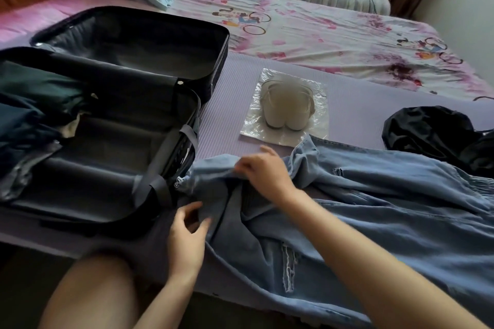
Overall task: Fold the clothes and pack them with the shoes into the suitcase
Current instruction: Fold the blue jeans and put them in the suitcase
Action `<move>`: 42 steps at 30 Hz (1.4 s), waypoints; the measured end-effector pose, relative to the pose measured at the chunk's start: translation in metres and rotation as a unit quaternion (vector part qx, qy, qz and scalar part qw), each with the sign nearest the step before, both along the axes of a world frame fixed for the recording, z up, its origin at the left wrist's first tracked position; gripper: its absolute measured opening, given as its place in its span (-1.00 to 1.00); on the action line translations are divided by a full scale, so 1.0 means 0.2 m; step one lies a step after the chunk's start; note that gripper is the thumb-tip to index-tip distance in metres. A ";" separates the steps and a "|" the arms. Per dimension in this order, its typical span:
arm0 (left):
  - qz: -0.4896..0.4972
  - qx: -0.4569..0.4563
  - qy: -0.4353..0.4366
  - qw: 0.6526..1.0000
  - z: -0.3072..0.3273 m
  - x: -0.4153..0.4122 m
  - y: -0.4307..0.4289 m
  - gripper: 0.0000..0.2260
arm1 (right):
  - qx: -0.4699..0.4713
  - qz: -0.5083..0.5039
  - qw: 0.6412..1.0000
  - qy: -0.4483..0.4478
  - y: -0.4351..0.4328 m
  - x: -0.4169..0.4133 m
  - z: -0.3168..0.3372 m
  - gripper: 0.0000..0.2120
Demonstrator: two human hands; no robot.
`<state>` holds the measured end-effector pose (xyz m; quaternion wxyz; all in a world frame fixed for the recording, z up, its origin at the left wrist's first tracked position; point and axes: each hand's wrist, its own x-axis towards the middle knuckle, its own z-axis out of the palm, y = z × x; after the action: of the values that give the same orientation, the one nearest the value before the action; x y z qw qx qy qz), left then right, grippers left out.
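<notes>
The jeans (374, 208) lie spread across the near edge of the bed (347, 35), ripped at the knee, their waist end touching the suitcase (120, 115). The right hand (264, 171) pinches a fold of denim at the waist, fingers closed on the cloth. The left hand (187, 238) hovers just beside it, fingers spread wide, holding nothing. The suitcase sits open at the left edge, dark clothes (29, 104) bunched in its near half. 2 pale shoes (286, 107) stand on a plastic bag (315, 104) beyond the jeans. A black garment (433, 133) lies at the right edge.
</notes>
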<state>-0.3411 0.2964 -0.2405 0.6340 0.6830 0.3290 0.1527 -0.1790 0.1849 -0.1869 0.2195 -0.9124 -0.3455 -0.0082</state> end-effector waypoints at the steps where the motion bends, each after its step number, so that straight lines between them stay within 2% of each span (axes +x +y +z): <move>1: -0.004 -0.008 -0.012 1.000 0.00 0.00 0.00 -0.73 | 0.041 -0.033 0.999 0.001 0.01 0.04 0.05 -0.85; 6: -0.010 -0.041 -0.037 0.998 0.00 -0.01 -0.02 -0.70 | 0.098 -0.157 0.982 0.031 0.07 0.36 0.32 -0.81; 10: -0.016 -0.050 -0.044 0.998 0.01 0.00 -0.04 -0.70 | -0.025 -0.203 0.977 0.059 0.09 0.56 0.34 -0.67; 12: -0.013 -0.058 -0.040 0.997 0.00 0.00 -0.04 -0.70 | -0.057 -0.203 0.976 0.047 0.08 0.57 0.30 -0.66; 14: -0.002 -0.077 -0.039 0.996 0.00 0.02 -0.04 -0.70 | -0.032 -0.154 0.988 -0.001 0.07 0.50 0.27 -0.67; 16: 0.025 -0.114 -0.044 0.992 0.02 0.03 -0.05 -0.72 | 0.000 -0.084 0.996 -0.001 0.05 0.38 0.22 -0.74; 18: 0.060 -0.152 -0.050 0.985 0.04 0.05 -0.07 -0.66 | -0.025 -0.043 0.998 0.047 0.03 0.23 0.16 -0.79; 21: 0.107 -0.201 -0.046 0.973 0.06 0.07 -0.09 -0.56 | -0.078 -0.052 0.980 0.176 0.05 0.08 0.02 -0.71; 24: 0.120 -0.253 -0.036 0.959 0.05 0.09 -0.10 -0.50 | -0.018 -0.112 0.960 0.257 0.10 0.05 -0.07 -0.65; 28: 0.116 -0.304 -0.030 0.945 0.04 0.07 -0.10 -0.44 | -0.032 -0.138 0.952 0.273 0.16 0.05 -0.10 -0.59; 32: 0.087 -0.371 -0.037 0.924 0.07 0.06 -0.11 -0.50 | -0.059 -0.146 0.949 0.274 0.17 0.05 -0.14 -0.78; 35: 0.068 -0.390 -0.037 0.917 0.12 0.07 -0.11 -0.69 | -0.030 -0.142 0.948 0.282 0.14 0.04 -0.15 -0.94; 37: 0.065 -0.400 -0.034 0.913 0.14 0.08 -0.11 -0.72 | 0.026 -0.141 0.952 0.270 0.11 0.03 -0.12 -0.95; 39: 0.049 -0.361 -0.051 0.930 0.19 0.07 -0.11 -0.74 | 0.117 -0.146 0.944 0.272 0.08 0.02 -0.04 -0.91; 42: 0.040 -0.256 -0.121 0.958 0.29 0.06 -0.12 -0.79 | 0.238 -0.133 0.922 0.273 0.07 0.00 0.11 -0.91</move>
<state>-0.3285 0.2728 -0.1821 0.8158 0.4607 0.3053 0.1704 -0.1785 0.1989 -0.1641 0.5133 -0.8374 -0.1353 0.1303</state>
